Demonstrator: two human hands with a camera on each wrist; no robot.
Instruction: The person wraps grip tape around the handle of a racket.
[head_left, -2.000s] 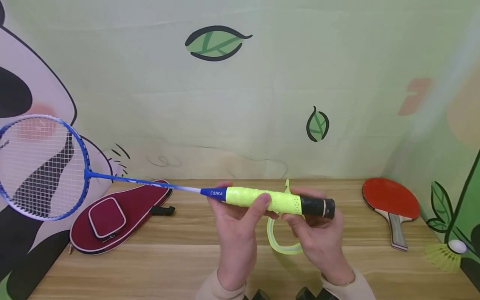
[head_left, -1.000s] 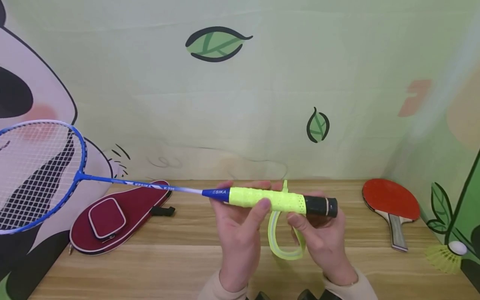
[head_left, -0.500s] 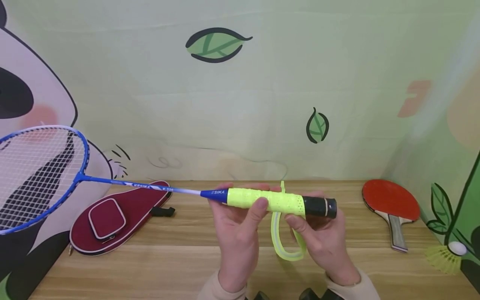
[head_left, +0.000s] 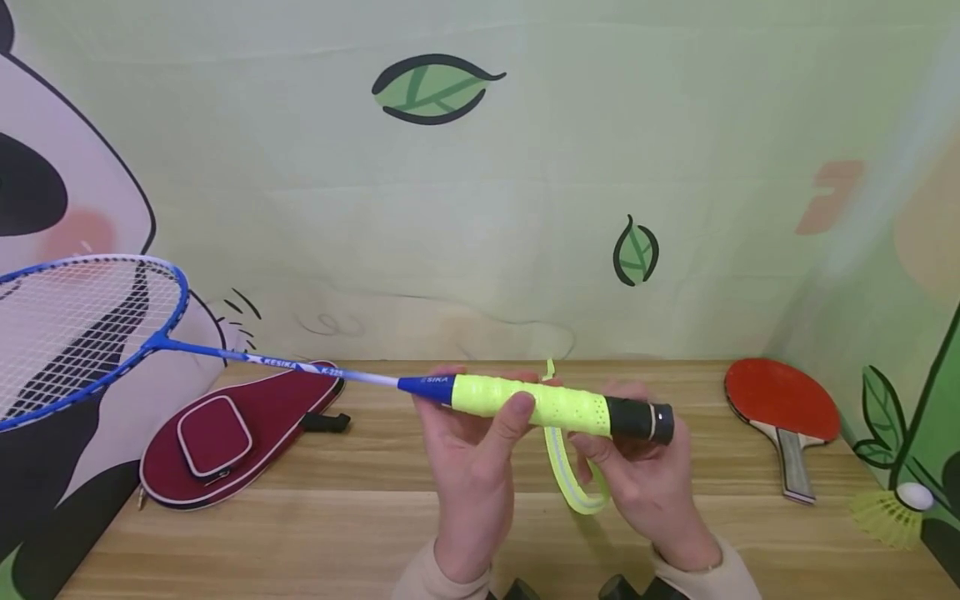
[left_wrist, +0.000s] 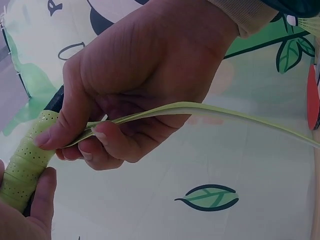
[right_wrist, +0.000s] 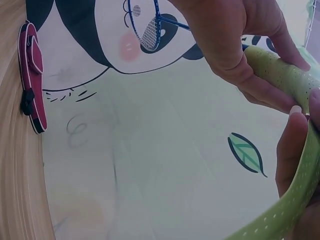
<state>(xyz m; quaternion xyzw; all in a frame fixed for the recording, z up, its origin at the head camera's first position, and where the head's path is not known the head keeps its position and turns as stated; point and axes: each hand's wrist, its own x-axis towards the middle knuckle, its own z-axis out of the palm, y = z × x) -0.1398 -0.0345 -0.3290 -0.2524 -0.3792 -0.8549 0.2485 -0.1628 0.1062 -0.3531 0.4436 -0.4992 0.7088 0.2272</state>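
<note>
A blue and white badminton racket (head_left: 360,377) is held up above the table, its strung head reaching past the left edge of the head view. Yellow overgrip tape (head_left: 487,396) is wound round most of the handle; the butt end (head_left: 636,419) is bare black. My left hand (head_left: 474,475) grips the wound part, thumb on top. Near the tape's last turn, my right hand (head_left: 648,487) pinches the loose tape (head_left: 564,475) against the handle, as the left wrist view shows between its thumb and fingers (left_wrist: 107,142). That free length hangs in a loop below the handle.
On the wooden table (head_left: 300,533) at left lies a dark red racket cover (head_left: 277,425) with a small zipped pouch. A red table tennis bat (head_left: 783,400) rests at right, with a yellow shuttlecock (head_left: 892,512) beyond it. A printed cloth (head_left: 525,208) hangs behind.
The racket has been rolled about its length, so its head now looks flatter and the shaft lettering shows. The loose tape's loop has shifted slightly. Both hands stay nearly in place.
</note>
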